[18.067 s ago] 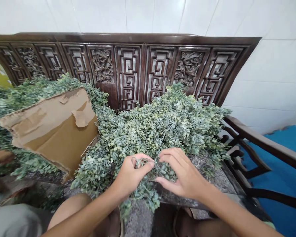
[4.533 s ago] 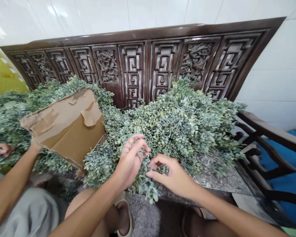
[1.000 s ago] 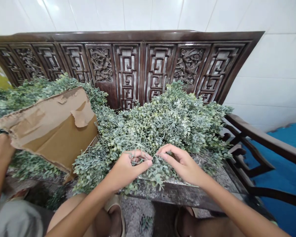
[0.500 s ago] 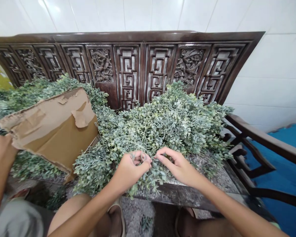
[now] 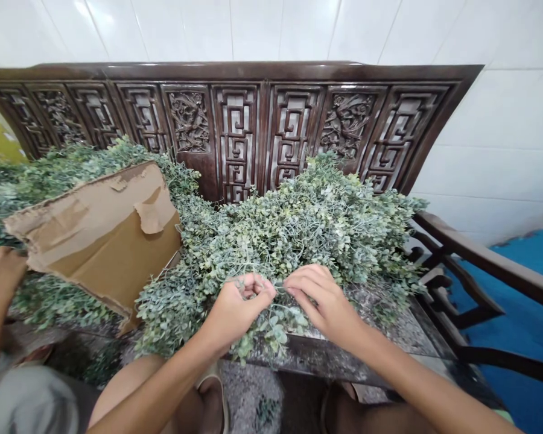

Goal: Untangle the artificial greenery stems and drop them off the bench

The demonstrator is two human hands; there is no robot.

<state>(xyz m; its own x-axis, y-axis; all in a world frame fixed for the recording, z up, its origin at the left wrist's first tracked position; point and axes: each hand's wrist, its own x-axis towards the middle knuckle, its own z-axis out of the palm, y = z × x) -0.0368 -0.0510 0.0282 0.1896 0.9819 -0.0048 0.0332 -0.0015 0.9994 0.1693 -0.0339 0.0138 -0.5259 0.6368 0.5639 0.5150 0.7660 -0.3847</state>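
Over the front of a bench seat, my left hand (image 5: 242, 307) is closed, thumb against fingers, around thin stems of an artificial leaf sprig (image 5: 271, 331). Its pale green leaves hang below the fingers. Facing it, my right hand (image 5: 321, 301) pinches the same sprig's stem, its fingertips a short gap from the left thumb. Just behind both hands rises a large heap of grey-green artificial foliage (image 5: 317, 223). The exact spot of each pinch is partly covered by the fingers.
A torn cardboard piece (image 5: 113, 235) leans on foliage to the left. Another person's hand (image 5: 2, 271) is beside it. Behind stands the carved dark wooden backrest (image 5: 262, 72); an armrest (image 5: 484, 253) borders the right, with blue material (image 5: 525, 289) beyond. Leaf bits lie on the floor.
My right hand has turned over a little, its fingers now closer together and more back of the hand showing. The sprig's leaves below show more clearly. My left hand stays nearly in place.
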